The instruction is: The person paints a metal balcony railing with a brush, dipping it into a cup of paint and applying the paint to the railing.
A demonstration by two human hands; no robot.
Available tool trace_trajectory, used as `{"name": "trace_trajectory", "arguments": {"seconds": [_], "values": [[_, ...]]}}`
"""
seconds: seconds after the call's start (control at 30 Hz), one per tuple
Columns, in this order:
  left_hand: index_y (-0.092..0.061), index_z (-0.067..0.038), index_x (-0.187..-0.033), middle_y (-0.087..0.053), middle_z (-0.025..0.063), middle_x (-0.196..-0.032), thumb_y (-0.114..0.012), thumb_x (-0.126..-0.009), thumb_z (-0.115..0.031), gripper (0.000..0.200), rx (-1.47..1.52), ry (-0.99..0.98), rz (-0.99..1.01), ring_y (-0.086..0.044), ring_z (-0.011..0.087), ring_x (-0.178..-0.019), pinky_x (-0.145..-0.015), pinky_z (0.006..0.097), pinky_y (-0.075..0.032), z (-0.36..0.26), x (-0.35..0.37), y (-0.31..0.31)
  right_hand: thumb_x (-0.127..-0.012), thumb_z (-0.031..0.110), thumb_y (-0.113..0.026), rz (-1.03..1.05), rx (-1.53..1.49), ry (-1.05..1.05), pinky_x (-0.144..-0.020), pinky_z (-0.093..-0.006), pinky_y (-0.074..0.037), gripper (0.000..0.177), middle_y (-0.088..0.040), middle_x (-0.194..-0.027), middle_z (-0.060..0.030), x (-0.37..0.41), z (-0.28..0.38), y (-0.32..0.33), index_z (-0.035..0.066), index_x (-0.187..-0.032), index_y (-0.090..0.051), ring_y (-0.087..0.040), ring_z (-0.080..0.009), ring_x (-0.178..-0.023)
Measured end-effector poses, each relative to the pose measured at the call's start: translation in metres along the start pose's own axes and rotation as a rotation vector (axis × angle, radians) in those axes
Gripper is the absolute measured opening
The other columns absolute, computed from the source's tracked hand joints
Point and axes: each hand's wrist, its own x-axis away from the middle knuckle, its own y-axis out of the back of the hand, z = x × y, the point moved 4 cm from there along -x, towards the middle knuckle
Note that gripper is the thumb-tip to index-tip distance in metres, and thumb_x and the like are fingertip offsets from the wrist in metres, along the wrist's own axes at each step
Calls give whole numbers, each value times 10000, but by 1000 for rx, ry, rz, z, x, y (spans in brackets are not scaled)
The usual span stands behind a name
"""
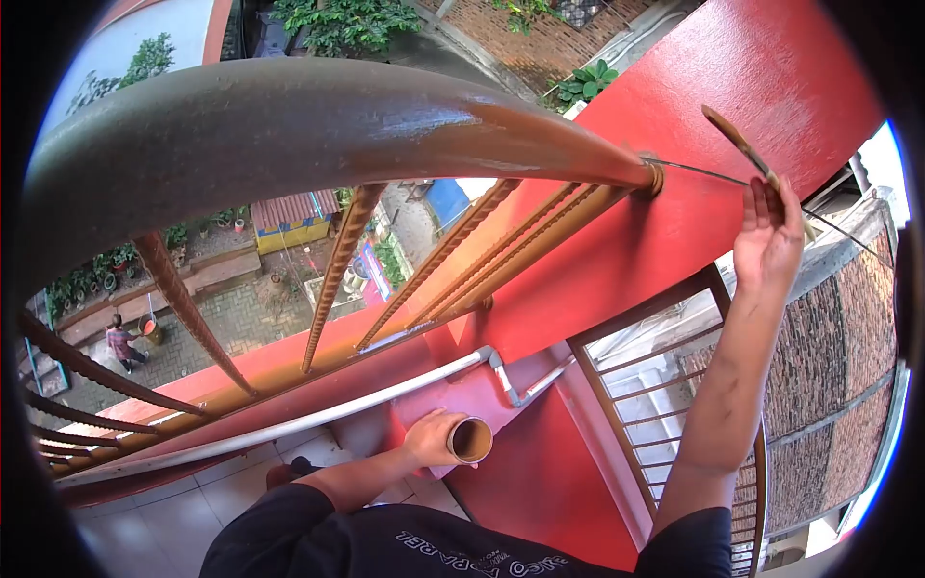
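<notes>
My left hand point(434, 438) is wrapped around a small can point(471, 439) with brown paint inside, held low in front of my body. High on the right, my right hand point(769, 236) grips a paintbrush point(737, 140) whose far end is brown; the fingers partly cover its middle. The brush is apart from the handrail point(289, 120), which is nearest to it at its red-wall end. Dull grey-brown covers the rail's left stretch, while a glossy brown patch shows towards the right. Brown ribbed bars point(342, 275) stand below the rail.
A red wall point(665, 202) meets the railing on the right, with a thin cable point(694, 170) crossing it. A white pipe point(318, 416) runs along the railing's foot. Far below, a person point(123, 344) stands beside a bucket point(150, 331) in a paved yard. Another barred railing point(655, 419) is at right.
</notes>
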Motion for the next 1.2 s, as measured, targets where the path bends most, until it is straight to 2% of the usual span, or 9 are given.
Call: {"name": "trace_trajectory", "arguments": {"seconds": [0.13, 0.2, 0.4, 0.5, 0.63, 0.73, 0.87, 1.03, 1.2], "values": [[-624, -86, -1183, -687, 84, -1127, -898, -531, -626, 890, -51, -19, -23, -648, 255, -1103, -1154, 500, -361, 2, -2, 5, -883, 161, -724, 244, 433, -33, -757, -339, -606, 199, -691, -882, -94, -92, -47, -80, -9, -973, -671, -712, -221, -779], [-632, -87, -1173, -690, 82, -1122, -893, -528, -639, 888, -71, -46, -80, -656, 250, -1093, -1156, 511, -354, 3, 1, 4, -849, 198, -751, 416, 719, -192, -683, -307, -588, 234, -686, -853, -64, -108, -85, -111, 6, -951, -665, -695, -179, -717], [-648, -91, -1160, -706, 78, -1090, -894, -522, -638, 875, -86, -44, -108, -672, 246, -1065, -1163, 521, -341, 4, 1, 6, -741, 128, -711, 972, 1297, -499, -507, -293, -522, 155, -601, -695, -44, -66, -168, -164, 16, -812, -633, -617, -149, -554], [-653, -89, -1149, -709, 81, -1074, -895, -521, -634, 866, -83, -25, -84, -677, 248, -1053, -1157, 519, -345, 3, -1, 7, -702, 114, -686, 1056, 1513, -445, -487, -302, -516, 155, -602, -685, -72, -66, -171, -174, 3, -783, -615, -603, -159, -530], [-659, -91, -1147, -710, 85, -1069, -894, -520, -635, 863, -65, -4, -108, -674, 247, -1055, -1158, 516, -336, 3, 2, 5, -741, 129, -687, 1056, 1436, -329, -471, -316, -515, 150, -599, -636, -76, -75, -164, -189, 12, -777, -601, -613, -168, -509], [-646, -91, -1159, -709, 86, -1082, -890, -532, -631, 863, -75, 19, -84, -669, 244, -1070, -1165, 509, -327, 2, 0, 7, -743, 143, -678, 1240, 1575, -249, -488, -329, -531, 167, -615, -648, -76, -51, -177, -189, 8, -745, -581, -626, -182, -525], [-619, -88, -1184, -706, 88, -1118, -883, -555, -627, 868, -95, 24, -54, -664, 244, -1093, -1176, 494, -318, 3, 1, 6, -734, 162, -680, 1201, 1604, -44, -499, -327, -525, 187, -616, -638, -86, -60, -158, -204, 5, -725, -580, -632, -187, -536], [-628, -85, -1179, -711, 91, -1102, -882, -557, -627, 863, -77, 37, -65, -666, 246, -1088, -1177, 494, -317, -1, 0, 9, -733, 175, -702, 1369, 1757, 169, -577, -358, -519, 218, -662, -678, -123, -30, -170, -216, -17, -802, -624, -656, -215, -609], [-639, -87, -1171, -715, 87, -1096, -878, -566, -623, 843, -76, 42, -64, -666, 244, -1084, -1177, 491, -317, -4, 1, 13, -729, 192, -718, 1354, 1747, 120, -587, -366, -527, 240, -683, -701, -145, -38, -169, -224, -20, -807, -636, -678, -230, -634]]}}
